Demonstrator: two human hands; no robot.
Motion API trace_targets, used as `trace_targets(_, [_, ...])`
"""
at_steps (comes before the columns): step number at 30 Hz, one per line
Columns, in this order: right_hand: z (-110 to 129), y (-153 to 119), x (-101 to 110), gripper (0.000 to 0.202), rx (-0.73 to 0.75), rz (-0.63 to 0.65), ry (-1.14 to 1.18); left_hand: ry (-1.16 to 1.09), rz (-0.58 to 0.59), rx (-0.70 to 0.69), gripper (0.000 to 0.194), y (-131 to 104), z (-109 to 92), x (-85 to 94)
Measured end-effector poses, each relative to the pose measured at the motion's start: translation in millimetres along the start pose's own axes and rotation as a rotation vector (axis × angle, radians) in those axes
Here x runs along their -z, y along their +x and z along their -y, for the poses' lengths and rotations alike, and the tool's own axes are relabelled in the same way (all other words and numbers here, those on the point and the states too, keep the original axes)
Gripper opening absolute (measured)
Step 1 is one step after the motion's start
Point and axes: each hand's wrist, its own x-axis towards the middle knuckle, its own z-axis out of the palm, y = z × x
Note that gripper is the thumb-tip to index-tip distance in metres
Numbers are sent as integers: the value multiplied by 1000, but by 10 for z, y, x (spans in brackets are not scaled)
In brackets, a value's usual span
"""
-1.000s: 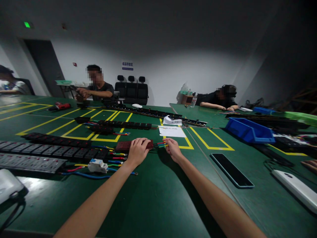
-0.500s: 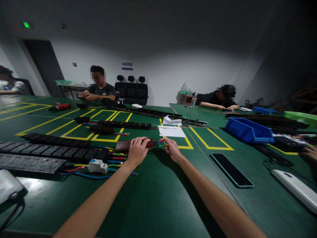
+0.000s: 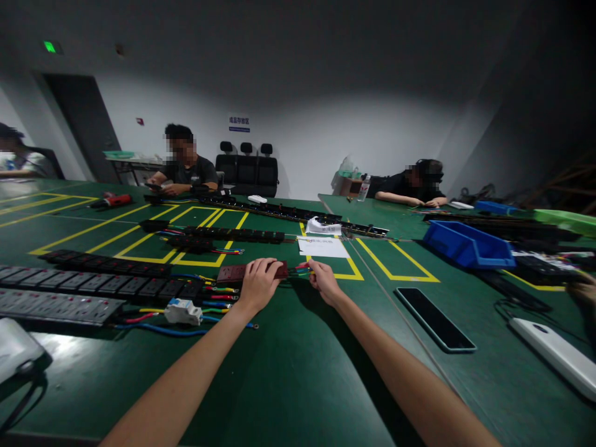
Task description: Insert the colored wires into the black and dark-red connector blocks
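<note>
A dark red socket strip (image 3: 229, 273) lies on the green table near the middle. My left hand (image 3: 259, 282) is wrapped over its right part, fingers on the top. Coloured wires (image 3: 298, 270) come out of the strip's right end. My right hand (image 3: 323, 280) pinches these wires between thumb and fingers. Just behind the wires lies a white paper sheet (image 3: 323, 247). To the left are black and grey socket strips (image 3: 60, 304) with wires ending in ring lugs, and a white breaker (image 3: 184, 311) sits among the wires.
A phone (image 3: 435, 320) and a white device (image 3: 554, 354) lie at the right, near a blue bin (image 3: 468, 244). Long black strips (image 3: 279, 213) cross the table behind my hands. Several people sit around the table; a red power tool (image 3: 116, 200) lies far left.
Both my hands stay nearly still on the strip and wires. The person across the table has lowered one hand and shifted slightly left.
</note>
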Motion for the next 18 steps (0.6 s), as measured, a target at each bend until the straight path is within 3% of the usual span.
trace_targets(18, [-17, 12, -2, 58, -11, -21, -15, 1, -2, -1, 38, -10, 9, -6])
